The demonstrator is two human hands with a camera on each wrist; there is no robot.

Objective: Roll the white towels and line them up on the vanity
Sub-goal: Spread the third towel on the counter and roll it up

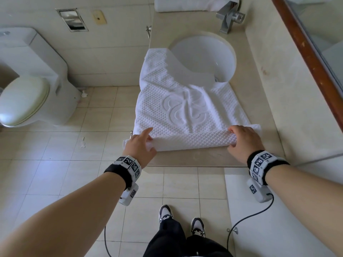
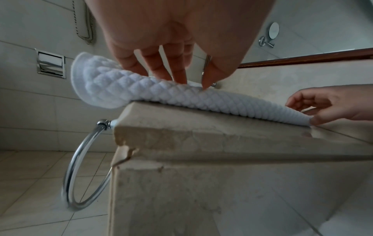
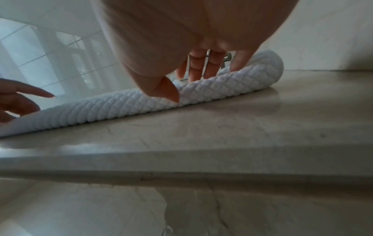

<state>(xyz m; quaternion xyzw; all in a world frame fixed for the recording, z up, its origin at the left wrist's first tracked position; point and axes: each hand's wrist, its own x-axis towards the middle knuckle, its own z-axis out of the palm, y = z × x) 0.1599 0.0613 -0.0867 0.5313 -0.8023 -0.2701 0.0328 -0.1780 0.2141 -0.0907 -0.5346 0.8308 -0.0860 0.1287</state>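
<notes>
A white waffle towel (image 1: 178,101) with an embossed emblem lies spread on the beige vanity (image 1: 263,108). Its far end sags into the sink (image 1: 207,52). Its near edge is turned into a thin roll (image 1: 193,141) (image 2: 181,97) (image 3: 113,107) lying along the vanity's front. My left hand (image 1: 148,140) (image 2: 191,83) pinches the roll's left end, which overhangs the counter's side, with fingers on top and thumb on the near side. My right hand (image 1: 233,138) (image 3: 187,87) grips the right end the same way.
More white towels (image 1: 185,4) lie at the back of the vanity beside the chrome faucet (image 1: 230,17). A wood-framed mirror (image 1: 306,52) runs along the right. A toilet (image 1: 24,101) stands on the left. A chrome towel ring (image 2: 80,167) hangs from the counter's side.
</notes>
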